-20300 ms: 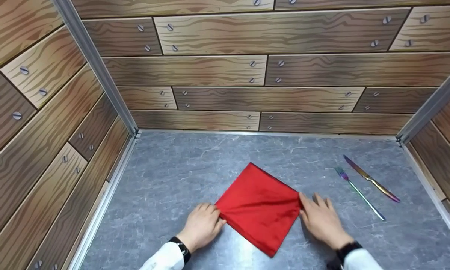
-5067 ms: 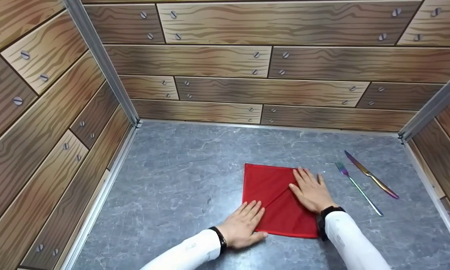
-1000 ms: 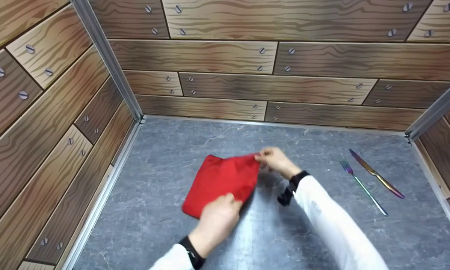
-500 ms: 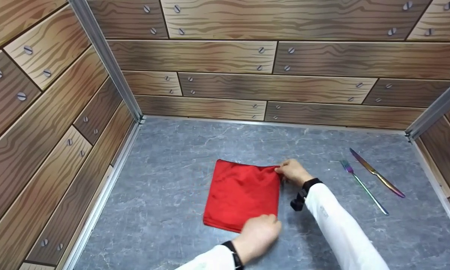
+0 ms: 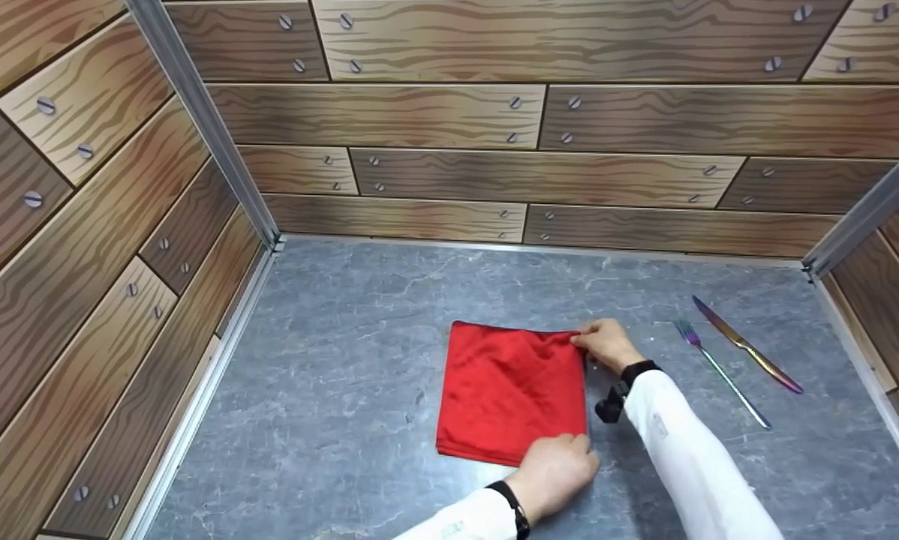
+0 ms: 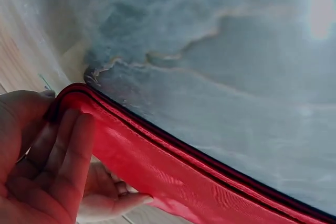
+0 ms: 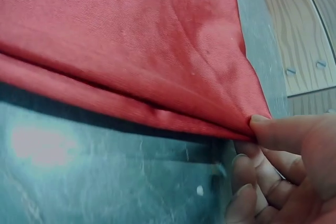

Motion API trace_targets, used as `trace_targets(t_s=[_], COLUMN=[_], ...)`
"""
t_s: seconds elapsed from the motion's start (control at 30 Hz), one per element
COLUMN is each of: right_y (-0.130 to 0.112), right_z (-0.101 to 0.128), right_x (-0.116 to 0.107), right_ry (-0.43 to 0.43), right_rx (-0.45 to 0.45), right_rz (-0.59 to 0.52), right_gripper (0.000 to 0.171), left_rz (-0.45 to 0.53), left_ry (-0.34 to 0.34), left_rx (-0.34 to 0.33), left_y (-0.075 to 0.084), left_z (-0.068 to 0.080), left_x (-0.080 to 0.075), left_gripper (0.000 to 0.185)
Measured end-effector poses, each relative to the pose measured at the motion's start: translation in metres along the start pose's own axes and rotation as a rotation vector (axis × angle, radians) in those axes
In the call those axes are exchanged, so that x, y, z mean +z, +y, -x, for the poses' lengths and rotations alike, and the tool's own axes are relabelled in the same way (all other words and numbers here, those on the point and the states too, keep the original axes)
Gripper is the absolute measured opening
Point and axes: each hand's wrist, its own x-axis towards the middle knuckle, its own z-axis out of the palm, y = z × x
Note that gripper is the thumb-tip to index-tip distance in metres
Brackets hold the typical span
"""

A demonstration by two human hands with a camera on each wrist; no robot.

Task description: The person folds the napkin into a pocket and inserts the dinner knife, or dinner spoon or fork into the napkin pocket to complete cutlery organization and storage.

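Note:
A folded red cloth napkin [image 5: 513,390] lies squared to me on the grey marbled tabletop, with soft wrinkles across its upper half. My right hand [image 5: 607,343] pinches its far right corner between thumb and fingers; the right wrist view shows the thumb [image 7: 278,132] pressed on that corner. At the near right corner my left hand [image 5: 558,472] grips the edge, its fingertips partly hidden in the head view. In the left wrist view the napkin's layered edge [image 6: 173,150] runs from the fingers, and fingers of the right hand show behind it.
To the right lie a rainbow-coloured fork [image 5: 720,373] and a matching knife [image 5: 747,345], close to my right forearm. Wood-patterned panels [image 5: 449,120] wall the back and both sides. Metal strips edge the tabletop [image 5: 329,352].
Both hands have carried the napkin to the right and laid it flatter and squarer on the tabletop. Earlier it was tilted and partly lifted further left. The fork and knife have stayed put.

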Motion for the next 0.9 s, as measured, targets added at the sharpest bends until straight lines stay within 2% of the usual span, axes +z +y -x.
trace_targets(t_s=[0.13, 0.23, 0.37, 0.47, 0.53, 0.63, 0.73, 0.83, 0.9], right_y=[0.003, 0.005, 0.010, 0.012, 0.014, 0.018, 0.023, 0.030, 0.034], right_z=[0.003, 0.002, 0.001, 0.004, 0.007, 0.014, 0.023, 0.032, 0.038], right_x=[-0.004, -0.006, -0.007, -0.007, -0.007, -0.006, 0.000, 0.013, 0.023], right_ry=[0.031, 0.043, 0.046, 0.062, 0.107, 0.211, 0.306, 0.300, 0.254], right_rx=[-0.010, -0.017, -0.010, -0.015, -0.028, -0.096, -0.238, -0.396, -0.460], right_rz=[-0.006, -0.012, -0.008, 0.012, 0.047, 0.182, 0.362, 0.534, 0.621], right_gripper=[0.022, 0.017, 0.020, 0.029, 0.035, 0.040, 0.041, 0.050, 0.059], left_rz=[-0.017, -0.034, -0.056, -0.017, 0.030, 0.124, 0.198, 0.225, 0.212], left_ry=[0.011, -0.008, 0.002, 0.046, 0.042, -0.033, -0.134, -0.197, -0.236], left_rx=[0.013, 0.030, 0.059, 0.060, 0.042, -0.029, -0.156, -0.278, -0.337], left_y=[0.005, 0.009, 0.013, 0.011, 0.005, -0.015, -0.052, -0.096, -0.124], left_z=[-0.008, -0.012, -0.014, -0.012, -0.010, -0.008, -0.006, -0.001, 0.004], left_x=[0.002, 0.003, 0.006, 0.007, 0.006, 0.005, 0.010, 0.021, 0.030], left_gripper=[0.003, 0.003, 0.004, 0.009, 0.015, 0.023, 0.022, 0.021, 0.038])
